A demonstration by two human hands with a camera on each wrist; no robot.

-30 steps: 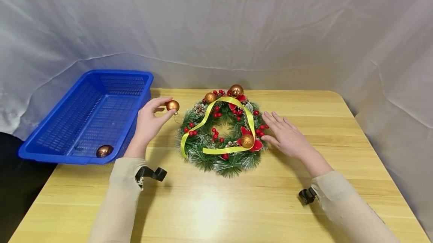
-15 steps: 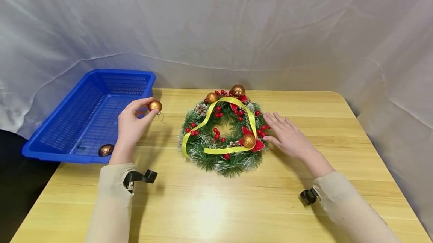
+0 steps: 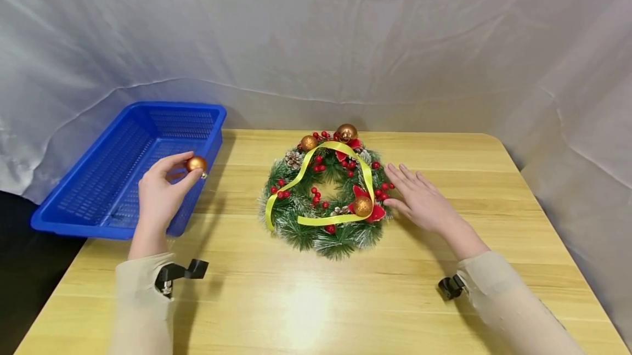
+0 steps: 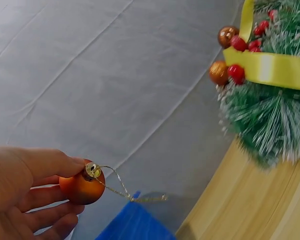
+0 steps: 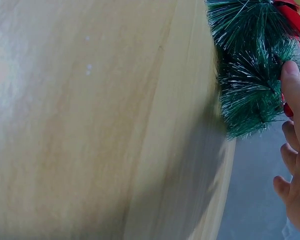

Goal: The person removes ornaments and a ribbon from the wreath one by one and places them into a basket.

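My left hand [image 3: 163, 190] pinches a matte copper-orange bauble [image 3: 196, 164] between thumb and fingers, over the right side of the blue basket. In the left wrist view the bauble [image 4: 83, 186] shows a gold cap, and a gold string loop [image 4: 135, 199] trails from it. A green Christmas wreath [image 3: 296, 231] lies on the table, trimmed with red berries, pinecones and baubles. Loosely across it runs a yellow ribbon [image 3: 369, 179]. My right hand [image 3: 419, 201] has its fingers extended at the wreath's right edge; in the right wrist view its thumb [image 5: 291, 75] overlaps the green needles.
The blue plastic basket [image 3: 217, 124] with meshed walls stands at the table's left. On the wooden table [image 3: 444, 316], glare shows near the front middle. A grey cloth [image 3: 316, 53] hangs behind the table and along its right side.
My left hand has carried the bauble left, away from the wreath to over the basket's side. The hand now hides the shiny brown bauble seen earlier in the basket. My right hand stays put.
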